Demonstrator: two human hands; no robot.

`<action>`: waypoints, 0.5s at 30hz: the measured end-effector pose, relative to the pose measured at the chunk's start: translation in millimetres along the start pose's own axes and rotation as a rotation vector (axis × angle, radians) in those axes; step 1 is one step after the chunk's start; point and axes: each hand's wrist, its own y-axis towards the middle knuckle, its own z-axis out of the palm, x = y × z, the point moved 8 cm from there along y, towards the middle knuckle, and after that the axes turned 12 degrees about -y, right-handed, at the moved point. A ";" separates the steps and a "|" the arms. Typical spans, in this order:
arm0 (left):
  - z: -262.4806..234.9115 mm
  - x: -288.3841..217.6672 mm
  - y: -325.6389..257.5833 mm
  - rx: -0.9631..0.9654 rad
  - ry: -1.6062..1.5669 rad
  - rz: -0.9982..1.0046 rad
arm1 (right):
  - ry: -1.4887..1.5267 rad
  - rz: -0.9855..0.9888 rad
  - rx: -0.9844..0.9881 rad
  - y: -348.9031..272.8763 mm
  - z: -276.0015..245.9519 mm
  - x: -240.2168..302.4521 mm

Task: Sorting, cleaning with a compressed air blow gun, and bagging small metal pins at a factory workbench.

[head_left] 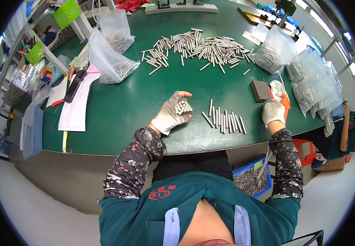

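Note:
My left hand [171, 112], in a grey and white fingerless glove, is closed around a bundle of metal pins [183, 107] whose round ends face up. To its right, several loose metal pins [225, 121] lie roughly side by side on the green table. My right hand [273, 112], gloved in white, looks curled at the right, just below a dark brown block [261, 91]. An orange-handled tool [285, 105] lies right beside that hand. Its fingertips are hidden, so what it holds cannot be made out.
A wide heap of metal pins [202, 47] spreads over the far part of the table [136, 123]. Clear bags of pins [112, 61] stand at the left, with more bags [315, 82] at the right. Papers [77, 108] lie left. Below the front edge sits a blue bin [267, 184] of pins.

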 end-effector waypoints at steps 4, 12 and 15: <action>-2.4 4.4 1.9 0.017 -0.018 0.003 | 0.185 0.012 0.094 2.4 -8.1 -3.8; -3.5 4.7 2.2 0.013 0.004 0.015 | 0.756 0.037 -0.115 -11.7 -7.9 -31.3; -0.3 4.7 3.7 0.019 -0.015 0.000 | 0.976 0.043 -0.268 -19.4 9.3 -47.4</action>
